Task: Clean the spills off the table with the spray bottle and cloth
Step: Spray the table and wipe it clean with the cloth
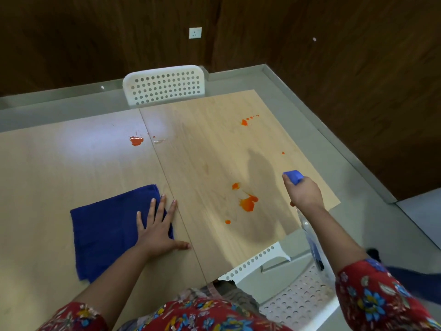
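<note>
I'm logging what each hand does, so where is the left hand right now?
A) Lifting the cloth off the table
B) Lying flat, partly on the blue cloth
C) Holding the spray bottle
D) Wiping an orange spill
B: the left hand lies flat with straight fingers, partly on the blue cloth and partly on the table, while the right hand grips the spray bottle.

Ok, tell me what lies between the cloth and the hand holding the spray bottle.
The head view shows bare table, then a cluster of orange spills nearer the right hand gripping the spray bottle; the cloth touches none.
</note>
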